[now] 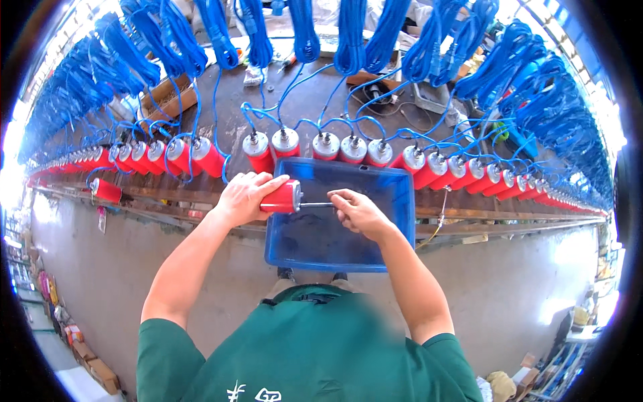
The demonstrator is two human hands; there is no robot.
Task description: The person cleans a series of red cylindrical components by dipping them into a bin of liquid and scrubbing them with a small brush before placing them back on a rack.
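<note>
Gripping the red cylinder (pixel 280 199), the left hand (pixel 249 199) is located at nine o'clock from the centre of the head view. Its fingers are curled over the upper side of the body, closed to the cylinder's width; the grip on the underside is hidden. The cylinder lies on its side, silver end facing three o'clock, above the nine o'clock edge of the blue bin (pixel 341 244).

The right hand (pixel 360 214) is located between three and four o'clock, above the bin. Thumb and index finger are pinched together on a thin metal rod (pixel 318 204); the other fingers are bent inward. The rod runs nearly level from this pinch toward nine o'clock, up to the silver end of the cylinder. Whether it enters that end cannot be told.

Along the edge of the workbench (pixel 234 114), a row of red cylinders (pixel 326 147) with silver caps extends from nine o'clock, through twelve, to three. Blue cables connect to the caps; coiled blue cables (pixel 351 40) hang from ten to two o'clock. A separate red cylinder (pixel 106 191) lies tilted at nine o'clock, well apart from the left hand. A cardboard box (pixel 167 100) sits at ten o'clock. The wearer's green shirt (pixel 295 348) occupies six o'clock.
</note>
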